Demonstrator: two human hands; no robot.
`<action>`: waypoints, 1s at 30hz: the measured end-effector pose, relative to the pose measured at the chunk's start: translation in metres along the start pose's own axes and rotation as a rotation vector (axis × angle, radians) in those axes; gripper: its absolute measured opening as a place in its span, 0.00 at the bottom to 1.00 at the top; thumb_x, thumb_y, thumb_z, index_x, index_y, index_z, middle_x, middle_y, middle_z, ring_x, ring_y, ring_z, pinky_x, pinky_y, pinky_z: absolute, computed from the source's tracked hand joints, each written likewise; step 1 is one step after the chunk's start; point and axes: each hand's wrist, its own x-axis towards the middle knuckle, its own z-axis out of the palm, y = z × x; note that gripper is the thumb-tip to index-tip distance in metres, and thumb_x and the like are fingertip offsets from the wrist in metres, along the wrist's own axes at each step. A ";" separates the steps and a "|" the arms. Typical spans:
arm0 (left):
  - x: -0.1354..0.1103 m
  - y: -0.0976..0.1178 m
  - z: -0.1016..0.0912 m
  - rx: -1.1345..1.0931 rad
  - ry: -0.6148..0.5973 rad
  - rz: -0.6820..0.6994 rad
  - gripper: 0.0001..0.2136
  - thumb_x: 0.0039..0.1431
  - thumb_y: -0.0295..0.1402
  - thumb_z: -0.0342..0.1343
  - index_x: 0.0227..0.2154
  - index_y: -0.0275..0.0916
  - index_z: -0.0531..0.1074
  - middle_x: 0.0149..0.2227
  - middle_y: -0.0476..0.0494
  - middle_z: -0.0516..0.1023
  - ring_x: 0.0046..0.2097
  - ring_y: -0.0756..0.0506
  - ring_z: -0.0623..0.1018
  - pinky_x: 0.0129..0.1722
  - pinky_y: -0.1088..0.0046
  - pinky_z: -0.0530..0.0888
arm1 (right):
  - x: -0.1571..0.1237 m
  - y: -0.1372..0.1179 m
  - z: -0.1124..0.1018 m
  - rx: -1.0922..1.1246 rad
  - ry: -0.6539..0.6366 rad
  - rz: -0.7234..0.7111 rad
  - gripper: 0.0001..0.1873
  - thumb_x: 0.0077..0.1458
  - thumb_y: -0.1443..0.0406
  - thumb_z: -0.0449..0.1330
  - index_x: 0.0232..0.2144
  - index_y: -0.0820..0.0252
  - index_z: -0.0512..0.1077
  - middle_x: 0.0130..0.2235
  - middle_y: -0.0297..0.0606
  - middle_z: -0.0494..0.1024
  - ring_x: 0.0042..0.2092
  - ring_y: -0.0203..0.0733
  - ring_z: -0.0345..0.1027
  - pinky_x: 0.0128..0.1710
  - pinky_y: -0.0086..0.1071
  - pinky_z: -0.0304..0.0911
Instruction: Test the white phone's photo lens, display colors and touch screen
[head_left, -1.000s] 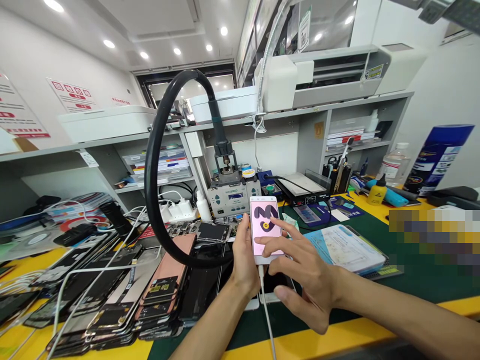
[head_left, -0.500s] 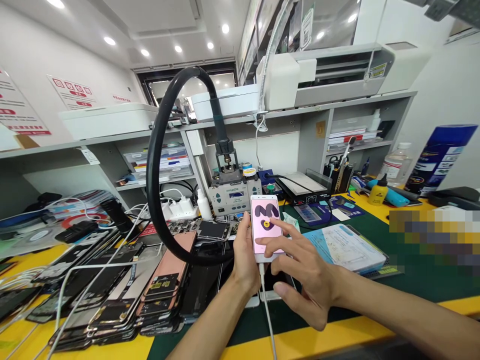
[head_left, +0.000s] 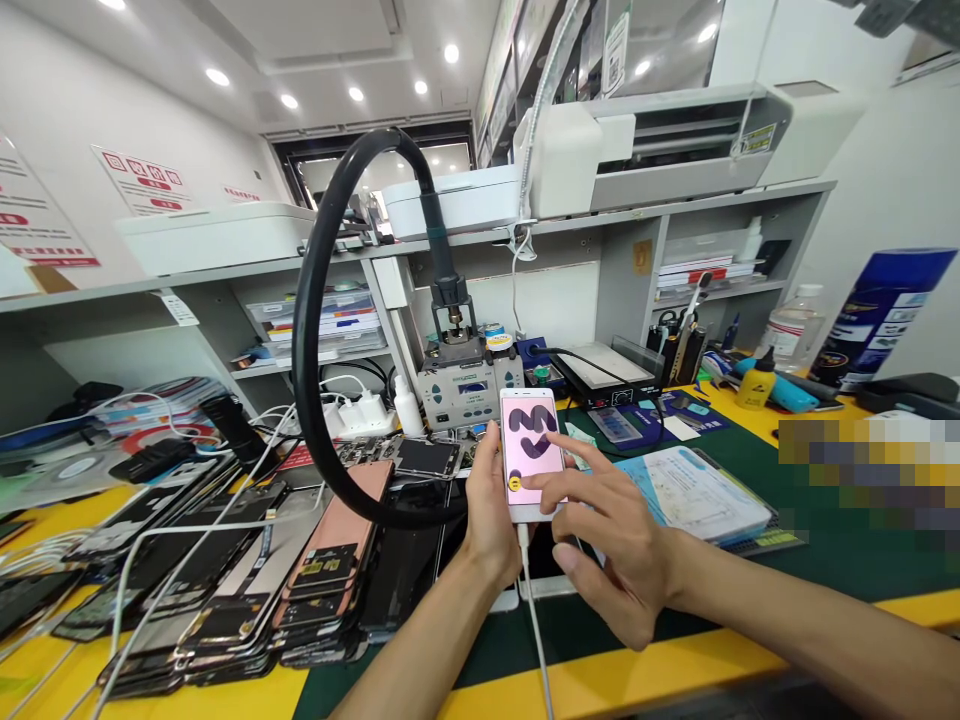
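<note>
My left hand [head_left: 491, 510] is wrapped round the left side of a white smartphone [head_left: 529, 412], holding it upright above the bench. Its lit pink screen shows a dark zigzag and heart-like shape, with a yellow round icon at the lower left. Over the lower right of the screen is my right hand [head_left: 611, 530], fingers apart and holding nothing; a fingertip is at or just above the glass, I cannot tell which. A white charging cable [head_left: 534, 620] runs from the phone's bottom edge towards me. Part of the phone's right edge is hidden behind my fingers.
Stacks of phone screens and frames [head_left: 232, 600] cover the left of the bench. A thick black hose [head_left: 304, 360] loops up beside a grey hot air station [head_left: 450, 395]. Right of my hands lie a blue-and-white packet [head_left: 694, 495] and a yellow bottle [head_left: 757, 380].
On the screen, the yellow icon has gone from the middle of the dark shape to the lower left. My right hand has shifted slightly; my left hand still grips the phone.
</note>
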 end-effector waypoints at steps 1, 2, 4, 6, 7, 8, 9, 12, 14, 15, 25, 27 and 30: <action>0.000 0.000 0.000 0.016 0.000 -0.004 0.24 0.62 0.48 0.50 0.45 0.30 0.75 0.36 0.37 0.80 0.36 0.43 0.78 0.38 0.70 0.73 | 0.001 0.000 -0.001 -0.012 0.020 0.007 0.04 0.44 0.71 0.52 0.26 0.60 0.64 0.28 0.38 0.71 0.34 0.43 0.74 0.56 0.58 0.59; 0.000 0.000 0.000 0.030 0.001 -0.008 0.25 0.62 0.48 0.50 0.46 0.29 0.75 0.36 0.36 0.80 0.36 0.42 0.79 0.39 0.69 0.73 | 0.001 0.000 -0.002 -0.022 0.034 0.013 0.04 0.44 0.72 0.52 0.26 0.60 0.64 0.27 0.38 0.71 0.32 0.42 0.73 0.55 0.58 0.60; 0.000 0.000 -0.001 0.049 0.004 -0.017 0.26 0.62 0.49 0.49 0.48 0.29 0.74 0.37 0.34 0.80 0.37 0.40 0.80 0.39 0.67 0.74 | 0.002 0.001 -0.003 -0.035 0.050 0.021 0.04 0.45 0.72 0.52 0.26 0.61 0.65 0.26 0.37 0.71 0.30 0.42 0.73 0.54 0.57 0.62; 0.000 0.000 -0.001 0.060 0.012 -0.024 0.28 0.62 0.50 0.49 0.48 0.28 0.74 0.38 0.33 0.81 0.37 0.39 0.80 0.39 0.66 0.74 | 0.003 0.001 -0.004 -0.040 0.062 0.025 0.04 0.45 0.72 0.52 0.26 0.61 0.66 0.25 0.37 0.71 0.30 0.42 0.73 0.53 0.57 0.63; 0.000 0.000 -0.002 0.064 0.015 -0.022 0.28 0.62 0.50 0.48 0.48 0.28 0.74 0.38 0.33 0.81 0.37 0.39 0.80 0.39 0.66 0.75 | 0.003 0.001 -0.005 -0.043 0.067 0.027 0.04 0.45 0.72 0.52 0.26 0.61 0.66 0.24 0.37 0.71 0.29 0.42 0.73 0.53 0.57 0.63; 0.000 0.000 -0.002 0.067 0.021 -0.018 0.28 0.62 0.50 0.48 0.49 0.28 0.74 0.38 0.33 0.81 0.37 0.39 0.81 0.39 0.66 0.75 | 0.003 0.001 -0.005 -0.046 0.071 0.030 0.04 0.46 0.72 0.52 0.25 0.61 0.66 0.24 0.38 0.71 0.29 0.43 0.73 0.53 0.57 0.63; 0.000 0.001 -0.002 0.069 0.032 -0.015 0.28 0.61 0.50 0.49 0.49 0.29 0.74 0.38 0.33 0.81 0.37 0.39 0.81 0.39 0.66 0.75 | 0.003 0.002 -0.005 -0.051 0.077 0.035 0.04 0.46 0.72 0.52 0.25 0.61 0.66 0.24 0.38 0.72 0.29 0.43 0.74 0.53 0.57 0.63; 0.001 0.003 -0.004 0.074 0.080 -0.019 0.29 0.60 0.52 0.50 0.50 0.29 0.73 0.38 0.33 0.81 0.37 0.39 0.81 0.37 0.66 0.76 | 0.002 0.003 -0.006 -0.070 0.079 0.056 0.05 0.45 0.73 0.52 0.25 0.61 0.66 0.23 0.38 0.73 0.30 0.44 0.75 0.53 0.58 0.63; 0.002 0.004 -0.005 0.079 0.112 -0.021 0.30 0.59 0.53 0.50 0.50 0.29 0.73 0.37 0.33 0.81 0.37 0.39 0.81 0.36 0.66 0.76 | 0.001 0.004 -0.007 -0.077 0.081 0.064 0.05 0.45 0.73 0.53 0.25 0.62 0.67 0.24 0.38 0.74 0.29 0.44 0.75 0.52 0.58 0.63; 0.002 0.005 -0.005 0.080 0.120 -0.018 0.30 0.59 0.53 0.50 0.51 0.29 0.73 0.37 0.34 0.81 0.37 0.39 0.81 0.36 0.66 0.76 | 0.000 0.005 -0.007 -0.079 0.081 0.065 0.05 0.45 0.73 0.53 0.26 0.62 0.68 0.24 0.38 0.74 0.29 0.44 0.75 0.52 0.58 0.64; 0.003 0.005 -0.002 0.026 0.101 0.021 0.28 0.61 0.52 0.49 0.52 0.32 0.72 0.38 0.37 0.81 0.36 0.40 0.80 0.35 0.69 0.75 | -0.001 0.012 -0.008 -0.107 0.085 0.090 0.05 0.46 0.72 0.53 0.26 0.61 0.68 0.27 0.39 0.74 0.37 0.48 0.76 0.54 0.57 0.61; 0.003 0.005 -0.002 0.028 0.114 0.028 0.28 0.61 0.51 0.50 0.53 0.32 0.72 0.37 0.38 0.81 0.36 0.41 0.80 0.35 0.69 0.74 | -0.001 0.014 -0.008 -0.111 0.084 0.096 0.05 0.46 0.72 0.53 0.25 0.61 0.68 0.27 0.39 0.74 0.38 0.48 0.76 0.55 0.57 0.60; 0.003 0.005 -0.002 0.030 0.121 0.027 0.28 0.61 0.51 0.50 0.53 0.32 0.71 0.37 0.38 0.81 0.36 0.41 0.80 0.34 0.70 0.74 | -0.002 0.014 -0.008 -0.108 0.079 0.102 0.05 0.47 0.72 0.53 0.25 0.61 0.68 0.28 0.39 0.74 0.37 0.48 0.76 0.55 0.57 0.60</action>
